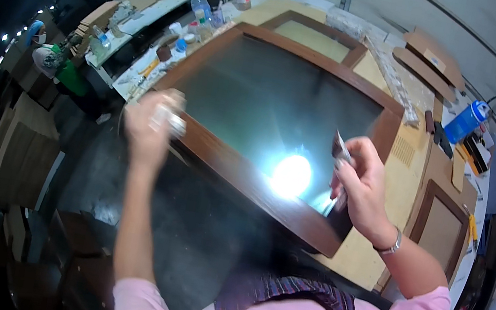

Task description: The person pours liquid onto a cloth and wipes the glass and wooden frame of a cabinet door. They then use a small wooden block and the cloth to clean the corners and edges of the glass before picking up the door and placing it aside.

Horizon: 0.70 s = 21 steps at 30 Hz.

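Note:
A large brown wooden frame (pixel 233 162) lies flat in front of me around a dark, glossy glass panel (pixel 259 90). Over its left near corner is my left hand (pixel 146 122), smeared by motion and closed on a crumpled white cloth or tissue (pixel 168 120). My right hand (pixel 364 182) is above the right part of the panel. Its fingers pinch a small flat scraper-like blade (pixel 340 147) with a dark tip pointing up and away. Whether the blade touches the glass I cannot tell. A bright lamp reflection shows between my hands.
Smaller wooden frames lie behind (pixel 315 37) and at right (pixel 442 222). Bottles (pixel 200 4), small tubs and a brush (pixel 149 66) line the left table edge. At right stand a blue bottle (pixel 466 120) and cardboard pieces (pixel 434 58). Another person (pixel 70 74) is far left.

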Motion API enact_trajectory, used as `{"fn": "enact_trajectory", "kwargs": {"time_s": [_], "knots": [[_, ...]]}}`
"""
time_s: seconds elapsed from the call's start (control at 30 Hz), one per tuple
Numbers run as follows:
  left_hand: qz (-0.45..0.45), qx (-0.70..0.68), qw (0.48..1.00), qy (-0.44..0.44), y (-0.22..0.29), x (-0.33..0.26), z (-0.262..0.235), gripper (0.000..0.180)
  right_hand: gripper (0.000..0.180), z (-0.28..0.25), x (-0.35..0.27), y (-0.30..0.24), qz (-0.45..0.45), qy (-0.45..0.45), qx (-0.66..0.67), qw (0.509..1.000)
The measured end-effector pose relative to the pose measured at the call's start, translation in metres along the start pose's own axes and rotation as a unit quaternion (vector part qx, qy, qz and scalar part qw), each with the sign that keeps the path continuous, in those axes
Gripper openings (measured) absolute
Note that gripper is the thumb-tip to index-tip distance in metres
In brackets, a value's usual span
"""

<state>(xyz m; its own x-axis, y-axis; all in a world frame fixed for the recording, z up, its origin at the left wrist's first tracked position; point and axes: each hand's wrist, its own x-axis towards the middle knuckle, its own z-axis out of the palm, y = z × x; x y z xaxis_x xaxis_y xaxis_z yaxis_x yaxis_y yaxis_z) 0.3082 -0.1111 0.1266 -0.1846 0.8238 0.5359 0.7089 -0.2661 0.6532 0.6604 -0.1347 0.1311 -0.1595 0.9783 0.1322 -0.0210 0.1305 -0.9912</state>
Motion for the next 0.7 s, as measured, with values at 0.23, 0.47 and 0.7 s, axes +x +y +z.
{"fn": "enact_trajectory", "kwargs": {"time_s": [0.23, 0.47, 0.7], "knots": [[0.285, -0.016, 0.958, -0.005, -0.017, -0.011, 0.033, 0.010, 0.014, -0.008, -0.001, 0.000, 0.026, 0.023, -0.036, 0.999], [-0.087, -0.119, 0.987, 0.061, -0.192, 0.084, -0.064, 0.021, 0.015, 0.004, 0.000, -0.003, -0.004, 0.019, -0.056, 0.998], [-0.137, -0.159, 0.976, -0.058, -0.150, 0.063, -0.054, 0.021, 0.014, 0.000, 0.005, -0.004, 0.012, 0.014, -0.034, 0.999]]}}
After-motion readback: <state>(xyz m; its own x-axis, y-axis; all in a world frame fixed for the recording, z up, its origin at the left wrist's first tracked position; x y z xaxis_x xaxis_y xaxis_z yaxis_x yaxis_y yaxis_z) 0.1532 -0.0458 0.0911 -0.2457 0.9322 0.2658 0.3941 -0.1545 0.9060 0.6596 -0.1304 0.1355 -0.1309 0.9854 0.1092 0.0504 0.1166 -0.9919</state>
